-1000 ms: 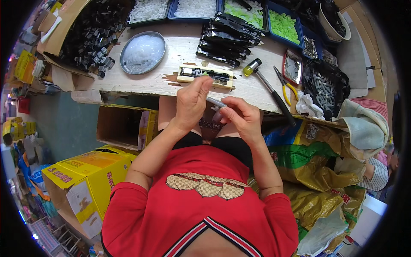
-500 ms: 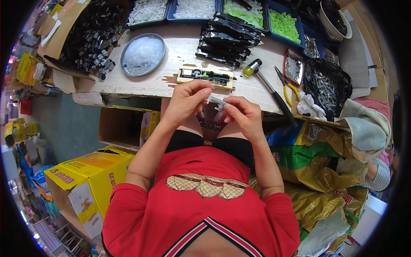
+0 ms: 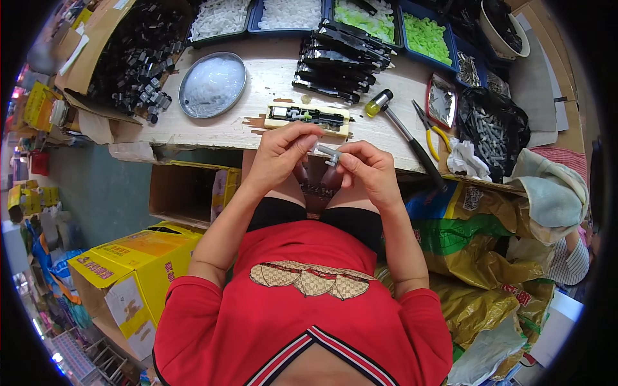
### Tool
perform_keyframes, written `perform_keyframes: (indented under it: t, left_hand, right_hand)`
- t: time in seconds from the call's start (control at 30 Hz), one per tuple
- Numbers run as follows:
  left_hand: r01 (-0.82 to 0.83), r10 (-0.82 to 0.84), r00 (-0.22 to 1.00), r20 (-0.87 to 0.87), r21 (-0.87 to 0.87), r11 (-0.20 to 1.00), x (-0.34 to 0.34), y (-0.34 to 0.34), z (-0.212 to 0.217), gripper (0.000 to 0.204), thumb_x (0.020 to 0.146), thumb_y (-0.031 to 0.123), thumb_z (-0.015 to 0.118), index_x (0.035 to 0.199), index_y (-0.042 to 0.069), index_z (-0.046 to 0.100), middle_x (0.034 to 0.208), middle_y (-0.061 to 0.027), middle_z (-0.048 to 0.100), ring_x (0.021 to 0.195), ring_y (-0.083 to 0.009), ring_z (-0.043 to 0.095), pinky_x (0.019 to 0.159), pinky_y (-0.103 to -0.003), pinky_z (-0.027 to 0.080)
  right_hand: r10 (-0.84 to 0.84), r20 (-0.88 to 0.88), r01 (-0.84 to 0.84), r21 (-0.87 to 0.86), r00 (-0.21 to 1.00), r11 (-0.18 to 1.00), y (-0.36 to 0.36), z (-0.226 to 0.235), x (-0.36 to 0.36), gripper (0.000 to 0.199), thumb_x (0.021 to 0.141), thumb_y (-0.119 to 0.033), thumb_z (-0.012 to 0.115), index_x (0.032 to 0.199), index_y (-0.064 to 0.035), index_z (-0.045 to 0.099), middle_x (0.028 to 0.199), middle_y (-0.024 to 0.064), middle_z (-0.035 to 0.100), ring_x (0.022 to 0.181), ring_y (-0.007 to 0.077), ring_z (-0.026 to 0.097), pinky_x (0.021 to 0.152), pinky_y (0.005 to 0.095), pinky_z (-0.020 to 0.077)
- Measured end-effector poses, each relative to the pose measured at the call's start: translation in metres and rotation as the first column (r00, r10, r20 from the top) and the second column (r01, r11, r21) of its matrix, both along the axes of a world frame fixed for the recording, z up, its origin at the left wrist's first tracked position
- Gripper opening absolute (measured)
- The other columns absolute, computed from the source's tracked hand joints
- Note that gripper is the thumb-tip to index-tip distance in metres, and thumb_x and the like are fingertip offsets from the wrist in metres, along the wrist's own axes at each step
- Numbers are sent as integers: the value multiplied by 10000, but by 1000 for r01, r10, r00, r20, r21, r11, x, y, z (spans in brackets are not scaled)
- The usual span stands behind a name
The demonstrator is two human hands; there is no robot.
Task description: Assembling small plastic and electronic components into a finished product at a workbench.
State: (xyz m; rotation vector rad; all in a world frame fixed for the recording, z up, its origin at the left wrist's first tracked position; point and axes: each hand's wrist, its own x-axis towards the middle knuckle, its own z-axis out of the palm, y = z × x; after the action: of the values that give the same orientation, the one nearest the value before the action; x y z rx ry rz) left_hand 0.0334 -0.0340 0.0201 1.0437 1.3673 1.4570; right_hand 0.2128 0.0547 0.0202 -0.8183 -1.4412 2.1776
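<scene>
While the right hand (image 3: 371, 170) pinches a grey part (image 3: 328, 152) between nearly closed fingers just off the surface's (image 3: 270, 80) near edge, the left hand (image 3: 277, 154) has its fingers bunched at the part's left end, whether gripping anything I cannot tell; a cream fixture (image 3: 338, 132) lies near that edge; a hammer (image 3: 403, 128) rests rightward.

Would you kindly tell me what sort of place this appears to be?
It looks like an assembly workshop: blue trays of loose plastic parts line the far side of the worktable, and a hammer and pliers lie nearer the person.
</scene>
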Motion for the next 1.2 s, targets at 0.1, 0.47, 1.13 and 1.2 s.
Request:
perform_keyframes:
  t: [0.1,0.47,1.13,1.2]
  left_hand:
    - [3,31,980,-197,169,986,-2,3,-1,165,838,81,600,985,13,628,834,-32,613,638,-79,541,570,-210,444]
    - [-114,327,733,-596,366,923,-26,9,4,278,706,15,652,976,80,656,939,-57,611,895,-232,519,784,-325,406]
    - [-87,305,630,-714,325,942,-25,17,-2,258,680,126,714,927,72,659,1009,-57,571,955,-224,478,812,-333,368]
    - [-147,330,607,-723,306,941,-29,17,-6,270,676,143,718,932,78,661,1013,-53,569,970,-220,470,832,-337,348]
  right_hand:
    - [-3,-4,3,9,1000,1000,1,0,0,161,864,-88,581,974,29,593,737,72,613,536,84,547,500,197,455]
    - [-54,-23,55,55,998,997,24,2,4,156,858,-113,594,954,10,600,722,51,610,511,71,544,449,181,416]
    - [-106,58,92,203,993,975,29,1,-4,138,855,-95,590,965,-15,608,720,19,597,543,49,527,472,161,404]
    - [-121,65,104,216,990,971,37,2,-5,137,852,-104,594,956,-16,611,713,18,599,530,46,520,466,161,399]
